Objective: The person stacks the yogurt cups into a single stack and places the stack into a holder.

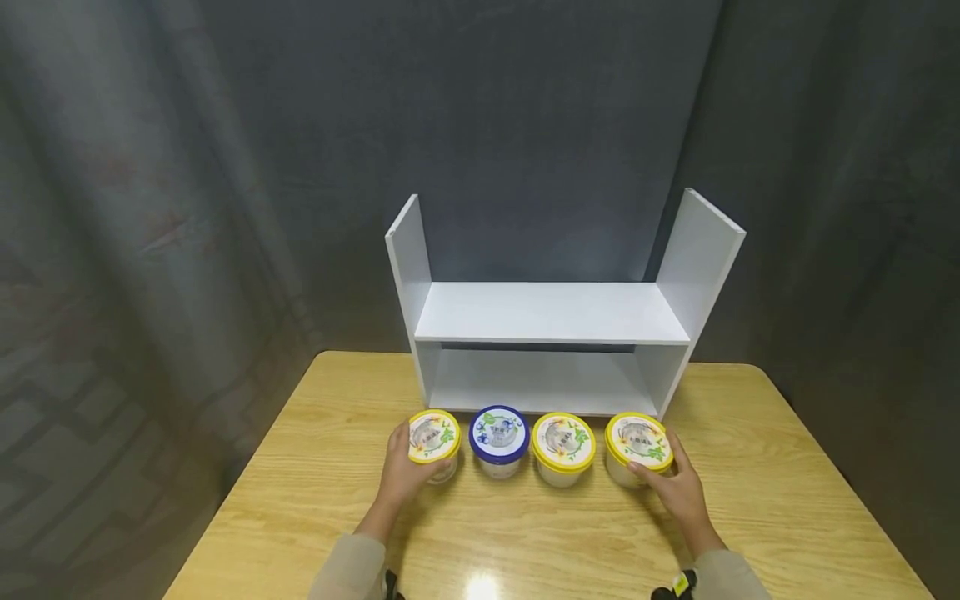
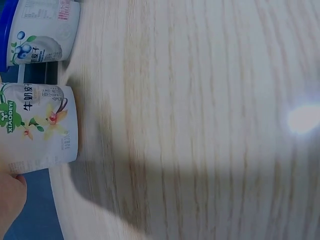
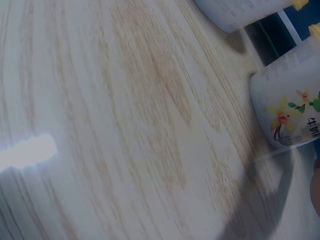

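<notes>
While both hands are at the two ends of a four-cup row, the cups stand on the wood-grain table (image 1: 540, 533), just on the near side of the white shelf unit (image 1: 551, 312). Left hand (image 1: 401, 473) has the left-end cup (image 1: 433, 439), yellow lid: thumb on the near side, fingers curled round the left. Right hand (image 1: 681, 493) has the right-end cup (image 1: 638, 442), also yellow-lidded: thumb near, fingers on the right side. Both grips part-curled, only as wide as the cups; how hard they squeeze, can't tell. Whether either cup is off the table, can't tell either.

Between them: blue-lidded cup (image 1: 499, 435) on the left, inner yellow-lidded cup (image 1: 564, 443) on the right, neither held.

Risks, my guess: gaps in the row are narrow, so a sideways drift of either hand could knock a middle cup. Walls look smooth and tapered, so a loose pinch could let a cup slip down or tilt. Lid rims sit close to the lower board's near edge; pushing far without lifting could bump it.
</notes>
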### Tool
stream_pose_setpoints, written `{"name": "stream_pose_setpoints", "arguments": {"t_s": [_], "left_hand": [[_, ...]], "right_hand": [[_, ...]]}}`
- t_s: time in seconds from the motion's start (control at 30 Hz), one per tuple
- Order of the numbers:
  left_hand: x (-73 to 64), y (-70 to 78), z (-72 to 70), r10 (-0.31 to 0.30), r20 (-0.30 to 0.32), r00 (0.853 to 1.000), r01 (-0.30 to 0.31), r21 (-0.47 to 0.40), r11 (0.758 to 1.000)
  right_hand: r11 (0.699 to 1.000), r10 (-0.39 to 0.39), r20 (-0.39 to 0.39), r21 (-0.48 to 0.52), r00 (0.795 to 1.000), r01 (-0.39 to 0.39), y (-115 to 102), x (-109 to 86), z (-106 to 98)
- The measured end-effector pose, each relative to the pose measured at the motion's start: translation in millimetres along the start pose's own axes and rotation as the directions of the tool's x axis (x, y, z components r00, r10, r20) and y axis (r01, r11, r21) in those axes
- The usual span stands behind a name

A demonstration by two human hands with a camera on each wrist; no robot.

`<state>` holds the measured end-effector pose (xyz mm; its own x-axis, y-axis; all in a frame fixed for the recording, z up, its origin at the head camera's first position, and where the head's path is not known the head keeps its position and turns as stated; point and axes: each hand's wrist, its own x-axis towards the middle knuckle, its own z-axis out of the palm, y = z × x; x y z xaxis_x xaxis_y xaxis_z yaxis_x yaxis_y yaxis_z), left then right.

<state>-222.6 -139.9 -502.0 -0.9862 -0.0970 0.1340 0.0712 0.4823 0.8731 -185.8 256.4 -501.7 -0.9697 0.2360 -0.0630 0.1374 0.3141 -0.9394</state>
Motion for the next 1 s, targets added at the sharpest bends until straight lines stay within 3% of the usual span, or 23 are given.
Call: {"name": "stream_pose_setpoints", "arguments": {"t_s": [0.37,0.7,1.0], "left_hand": [[-5.8,19.6,-12.3,0.016,-0.003,1.0,-0.016,0.016,1.0],[-7.2,40.8,-15.7,0.093,-0.002,0.996,-0.093,0.041,0.995],[-8.9,63.7,-14.3,0.186,-0.011,0.982,-0.186,0.034,0.982]], "right_hand": [[0.998,-0.015,-0.01,0.066,1.0,0.015,-4,-2.3,1],[0.999,0.009,0.001,0.051,1.0,-0.009,-4,-3.1,-2],[0.998,0.011,-0.001,0.06,1.0,-0.01,-2,-0.8,0]]}}
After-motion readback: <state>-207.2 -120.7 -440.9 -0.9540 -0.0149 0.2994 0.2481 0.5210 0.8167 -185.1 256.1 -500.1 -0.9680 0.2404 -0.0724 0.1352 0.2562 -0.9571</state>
